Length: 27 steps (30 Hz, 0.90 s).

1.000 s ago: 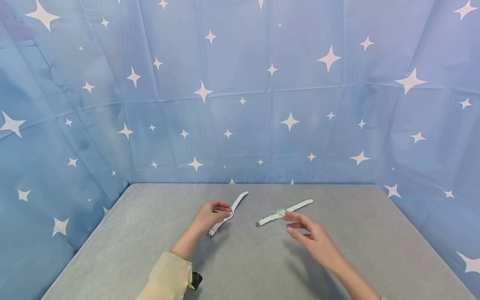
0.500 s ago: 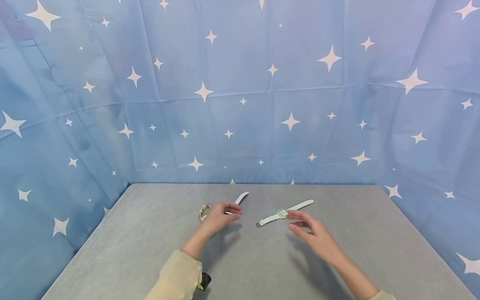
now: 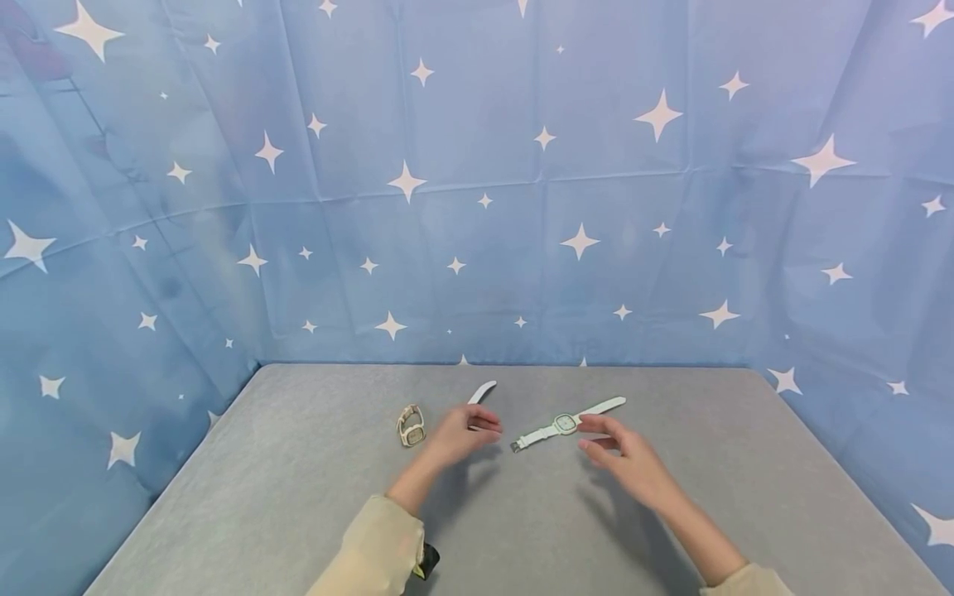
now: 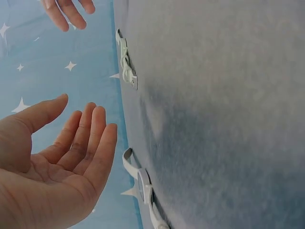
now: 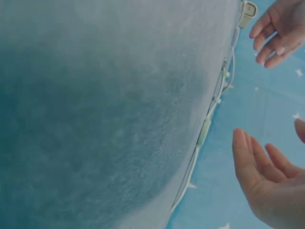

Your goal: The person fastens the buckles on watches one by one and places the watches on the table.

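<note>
Fingers of both the left hand [image 3: 456,440] and the right hand [image 3: 632,465] were loosely bent, thumbs apart, gripping nothing. The left hand partly hid the left white watch [image 3: 483,391]; the right hung just beside the right white watch [image 3: 566,424]. A gold-toned watch [image 3: 413,434] sat farther left on the table [image 3: 298,488]. The step seemed one of positioning; next, any grasp probably called for lowering the fingertips.
</note>
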Available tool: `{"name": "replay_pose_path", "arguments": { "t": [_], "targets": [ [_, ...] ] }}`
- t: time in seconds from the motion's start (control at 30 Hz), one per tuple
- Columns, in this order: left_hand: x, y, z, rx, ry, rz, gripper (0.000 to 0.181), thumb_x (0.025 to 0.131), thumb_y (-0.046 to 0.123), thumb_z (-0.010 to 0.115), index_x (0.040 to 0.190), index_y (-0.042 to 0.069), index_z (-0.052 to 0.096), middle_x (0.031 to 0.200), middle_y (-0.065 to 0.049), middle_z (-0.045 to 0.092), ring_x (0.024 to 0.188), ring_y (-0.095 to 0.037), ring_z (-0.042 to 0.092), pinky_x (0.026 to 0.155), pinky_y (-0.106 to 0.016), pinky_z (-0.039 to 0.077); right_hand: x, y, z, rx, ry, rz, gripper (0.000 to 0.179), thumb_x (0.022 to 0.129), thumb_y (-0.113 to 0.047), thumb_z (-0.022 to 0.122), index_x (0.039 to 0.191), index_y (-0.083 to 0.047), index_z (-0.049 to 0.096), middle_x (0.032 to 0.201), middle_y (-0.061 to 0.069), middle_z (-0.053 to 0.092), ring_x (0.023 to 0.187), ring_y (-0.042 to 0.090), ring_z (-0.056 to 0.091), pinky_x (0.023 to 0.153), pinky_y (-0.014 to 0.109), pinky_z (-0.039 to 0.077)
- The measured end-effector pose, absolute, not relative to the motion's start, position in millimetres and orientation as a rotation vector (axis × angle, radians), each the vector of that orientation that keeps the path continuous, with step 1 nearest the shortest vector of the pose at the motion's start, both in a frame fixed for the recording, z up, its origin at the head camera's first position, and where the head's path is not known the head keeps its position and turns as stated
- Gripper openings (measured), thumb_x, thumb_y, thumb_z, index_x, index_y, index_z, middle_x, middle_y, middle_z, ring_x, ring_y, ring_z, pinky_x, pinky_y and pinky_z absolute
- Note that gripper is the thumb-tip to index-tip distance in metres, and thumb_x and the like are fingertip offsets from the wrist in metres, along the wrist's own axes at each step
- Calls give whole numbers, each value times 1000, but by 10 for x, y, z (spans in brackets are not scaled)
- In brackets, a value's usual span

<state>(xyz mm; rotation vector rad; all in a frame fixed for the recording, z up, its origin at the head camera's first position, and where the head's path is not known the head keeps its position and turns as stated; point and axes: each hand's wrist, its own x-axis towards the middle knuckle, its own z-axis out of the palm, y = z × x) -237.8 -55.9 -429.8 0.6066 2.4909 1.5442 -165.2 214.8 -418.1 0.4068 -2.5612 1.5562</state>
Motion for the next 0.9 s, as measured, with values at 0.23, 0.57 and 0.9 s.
{"name": "replay_pose_path", "arguments": {
  "t": [0.23,0.57,0.9],
  "targets": [
    [-2379,-458,-4286,616,2487,1544,22,89,5,69,107,-8,67,101,-22,74,91,-23,71,73,-19,53,-1688,2169,-4192,341,-2602,1578,41,97,-11,63,132,6,54,126,30,63,99,29,71,74,29,60],
    [-2430,-289,-4302,631,2523,1507,21,88,4,70,105,-8,69,99,-20,75,90,-25,71,71,-19,51,-1723,2185,-4216,267,-2637,1625,43,97,-12,63,134,6,52,129,29,60,104,31,69,77,32,60],
    [-2511,-35,-4361,615,2607,1427,16,86,3,72,100,-4,70,96,-17,74,88,-24,70,68,-20,49,-1722,2190,-4221,259,-2659,1630,43,98,-13,62,134,8,52,130,30,59,106,33,69,78,34,61]
  ]
}}
